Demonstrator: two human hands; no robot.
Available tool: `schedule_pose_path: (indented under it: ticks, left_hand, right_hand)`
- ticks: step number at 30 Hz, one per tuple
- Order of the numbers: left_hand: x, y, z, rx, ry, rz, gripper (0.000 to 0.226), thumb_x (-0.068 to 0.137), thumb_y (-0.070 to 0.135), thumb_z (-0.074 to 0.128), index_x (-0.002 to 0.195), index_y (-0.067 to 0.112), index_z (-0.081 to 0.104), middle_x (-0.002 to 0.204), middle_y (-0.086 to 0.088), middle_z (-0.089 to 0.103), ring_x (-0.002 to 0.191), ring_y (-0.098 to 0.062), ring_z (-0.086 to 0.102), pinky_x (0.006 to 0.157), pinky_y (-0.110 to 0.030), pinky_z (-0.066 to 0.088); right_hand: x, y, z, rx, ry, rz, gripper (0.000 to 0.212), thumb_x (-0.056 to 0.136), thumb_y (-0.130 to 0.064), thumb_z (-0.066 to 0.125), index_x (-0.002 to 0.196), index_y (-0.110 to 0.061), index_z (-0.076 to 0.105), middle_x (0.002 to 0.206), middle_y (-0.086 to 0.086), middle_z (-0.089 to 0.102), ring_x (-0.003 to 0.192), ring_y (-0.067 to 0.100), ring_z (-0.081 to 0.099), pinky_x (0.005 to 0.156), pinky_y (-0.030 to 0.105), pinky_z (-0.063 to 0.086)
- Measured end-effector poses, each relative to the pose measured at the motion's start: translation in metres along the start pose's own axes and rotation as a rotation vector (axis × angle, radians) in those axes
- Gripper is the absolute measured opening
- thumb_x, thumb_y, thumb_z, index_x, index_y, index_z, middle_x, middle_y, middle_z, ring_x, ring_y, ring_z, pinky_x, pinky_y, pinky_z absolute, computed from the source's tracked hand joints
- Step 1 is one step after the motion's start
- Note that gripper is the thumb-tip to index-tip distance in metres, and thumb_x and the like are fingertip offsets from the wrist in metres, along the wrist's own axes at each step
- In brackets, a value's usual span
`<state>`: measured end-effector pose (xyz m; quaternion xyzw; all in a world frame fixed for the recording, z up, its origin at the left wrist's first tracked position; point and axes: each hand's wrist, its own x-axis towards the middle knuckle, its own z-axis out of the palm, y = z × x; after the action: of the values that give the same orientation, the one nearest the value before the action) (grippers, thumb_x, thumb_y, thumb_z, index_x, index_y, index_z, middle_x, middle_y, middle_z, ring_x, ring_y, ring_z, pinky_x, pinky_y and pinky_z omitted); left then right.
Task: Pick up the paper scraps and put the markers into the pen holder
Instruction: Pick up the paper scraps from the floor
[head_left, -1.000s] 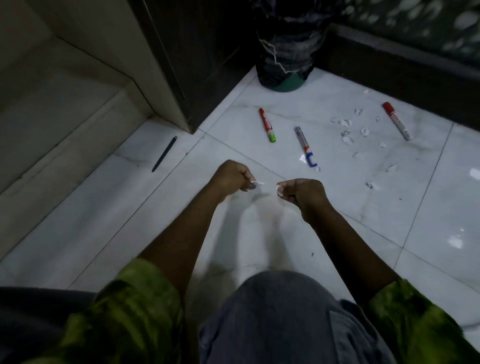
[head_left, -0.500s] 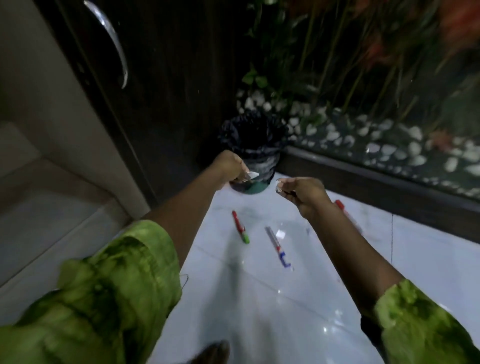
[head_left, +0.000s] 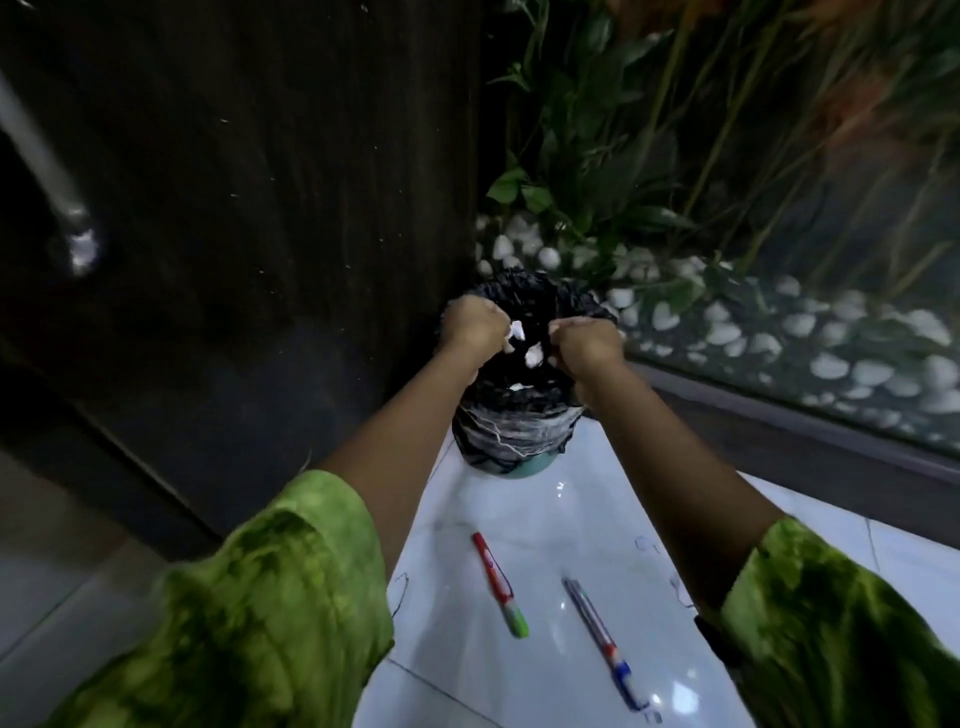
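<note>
Two hands: both reach to the centre of the frame and hover over the mouth of the bin (head_left: 511, 436), close together but not touching.
Left hand (head_left: 475, 330): fingers curled, pinching a white paper scrap (head_left: 517, 329) at the fingertips.
Right hand (head_left: 587, 345): fingers curled; a second scrap (head_left: 533, 356) is just beside them, and I cannot tell whether it is held or loose.
Third scrap (head_left: 517, 387): lower down, inside the bin's opening.
Bin: lined with a crumpled black bag, standing on the floor (head_left: 545, 519) at centre frame.
Red-and-green marker (head_left: 498, 590): flat on the white tile at lower centre, green end toward the bottom.
Grey-and-blue marker (head_left: 602, 642): flat to its right, apart from it, blue end toward the lower right.
Door (head_left: 260, 208): dark wood, filling the left half; a blurred metal handle (head_left: 47, 171) at upper left.
Pebbles (head_left: 831, 364): white, under green plants at upper right.
</note>
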<state>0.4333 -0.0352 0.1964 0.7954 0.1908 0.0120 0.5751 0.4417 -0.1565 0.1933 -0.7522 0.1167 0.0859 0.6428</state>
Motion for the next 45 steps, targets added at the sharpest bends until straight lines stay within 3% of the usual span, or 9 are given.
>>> schedule_pose_path:
  ticks: [3,6,13,17,25,28,35,38,45]
  left_hand:
    - [0.003,-0.001,0.004,0.052,-0.035,0.036,0.02,0.093,0.009,0.046,0.091,0.006,0.066,0.099,-0.016,0.064,0.095,-0.028,0.06,0.092,-0.044,0.051]
    - [-0.007,-0.003,0.015,0.082,-0.06,0.103,0.022,0.095,0.01,0.045,0.096,0.006,0.066,0.111,-0.014,0.066,0.104,-0.027,0.06,0.091,-0.038,0.05]
    - [-0.058,-0.009,0.047,-0.087,-0.066,0.2,0.025,0.094,0.002,0.038,0.081,0.01,0.057,0.076,-0.007,0.062,0.065,-0.014,0.056,0.056,-0.023,0.044]
    - [-0.09,-0.037,0.08,-0.154,-0.184,0.222,0.029,0.093,-0.004,0.038,0.075,0.011,0.055,0.067,-0.005,0.057,0.057,-0.013,0.051,0.047,-0.019,0.039]
    - [-0.094,-0.12,0.155,0.12,-0.43,0.187,0.031,0.09,-0.003,0.043,0.075,0.021,0.058,0.078,-0.003,0.064,0.07,-0.016,0.057,0.061,-0.024,0.042]
    - [-0.084,-0.142,0.187,0.302,-0.474,0.195,0.025,0.088,-0.001,0.045,0.101,0.009,0.064,0.109,-0.009,0.066,0.098,-0.022,0.059,0.083,-0.025,0.043]
    - [-0.079,-0.159,0.243,0.583,-0.601,0.307,0.048,0.093,0.002,0.043,0.14,0.012,0.037,0.153,-0.004,0.032,0.139,-0.021,0.033,0.112,-0.026,0.027]
    - [-0.077,-0.161,0.261,0.622,-0.599,0.328,0.053,0.094,0.007,0.045,0.144,0.012,0.028,0.156,-0.004,0.023,0.144,-0.022,0.023,0.116,-0.031,0.023]
    - [-0.087,-0.185,0.273,0.755,-0.611,0.568,0.036,0.092,0.023,0.053,0.126,0.012,0.052,0.139,-0.008,0.045,0.127,-0.024,0.04,0.105,-0.029,0.036]
  right_hand:
    - [0.01,0.005,0.001,0.032,0.017,0.017,0.02,0.094,-0.005,0.044,0.102,-0.005,0.062,0.081,0.009,0.059,0.08,0.023,0.051,0.07,0.034,0.044]
    - [0.0,0.008,-0.014,0.148,0.028,-0.027,0.016,0.095,-0.007,0.044,0.092,-0.009,0.06,0.092,0.01,0.06,0.086,0.02,0.055,0.067,0.025,0.048]
    - [-0.053,0.039,-0.062,0.243,-0.001,-0.067,0.026,0.093,-0.004,0.043,0.074,-0.012,0.059,0.075,0.006,0.057,0.067,0.016,0.052,0.062,0.025,0.045]
    - [-0.071,0.09,-0.105,0.144,0.069,0.021,0.018,0.093,-0.008,0.046,0.09,-0.007,0.064,0.086,0.007,0.062,0.079,0.017,0.059,0.075,0.031,0.051]
    - [-0.066,0.225,-0.174,-0.287,0.271,0.162,0.027,0.088,-0.004,0.045,0.103,-0.003,0.067,0.114,0.015,0.065,0.106,0.029,0.058,0.095,0.037,0.046]
    - [-0.061,0.259,-0.187,-0.51,0.244,0.12,0.023,0.08,-0.011,0.051,0.095,-0.01,0.069,0.108,0.017,0.065,0.106,0.035,0.056,0.093,0.035,0.045]
    - [-0.059,0.294,-0.174,-1.047,-0.008,-0.228,0.032,0.091,-0.015,0.05,0.121,-0.01,0.06,0.13,0.01,0.055,0.118,0.033,0.046,0.092,0.037,0.042]
    - [-0.064,0.3,-0.19,-1.002,0.142,-0.231,0.023,0.085,-0.005,0.053,0.103,-0.002,0.067,0.111,0.017,0.062,0.104,0.038,0.052,0.077,0.038,0.047]
    - [-0.03,0.292,-0.208,-0.945,0.097,-0.179,0.042,0.086,-0.023,0.05,0.125,-0.011,0.057,0.138,0.013,0.05,0.128,0.034,0.04,0.103,0.042,0.036]
